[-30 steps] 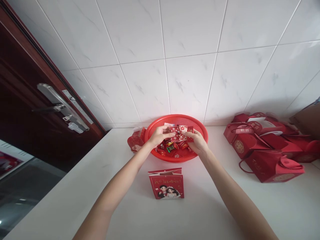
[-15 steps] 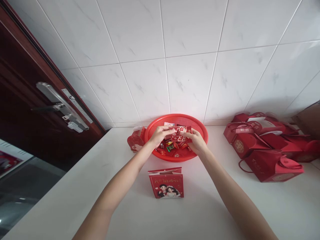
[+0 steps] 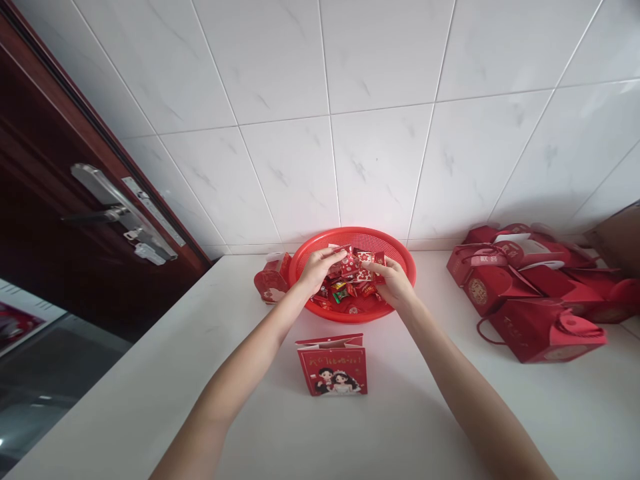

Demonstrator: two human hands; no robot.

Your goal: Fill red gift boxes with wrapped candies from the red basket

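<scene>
Over the red plastic basket [image 3: 363,233], my left hand [image 3: 319,268] pinches a small red patterned packet [image 3: 349,263]. My right hand [image 3: 393,280] is at the basket's right side, its fingers closed on a red-and-white flowered packet [image 3: 365,261]. Wrapped sweets [image 3: 341,294] in red, green and yellow lie in the basket below both hands. In front of the basket a red paper bag [image 3: 334,373] with a cartoon couple stands upright, its top open.
Several red gift boxes [image 3: 543,330] are piled on the right of the white table [image 3: 260,427]. A small red box [image 3: 273,279] touches the basket's left side. Behind is a tiled wall [image 3: 380,167]; a dark door [image 3: 50,220] stands at the left.
The two packets, overlapping before, are now a little apart, and the left one is tilted more upright. Both hands have stayed over the basket.
</scene>
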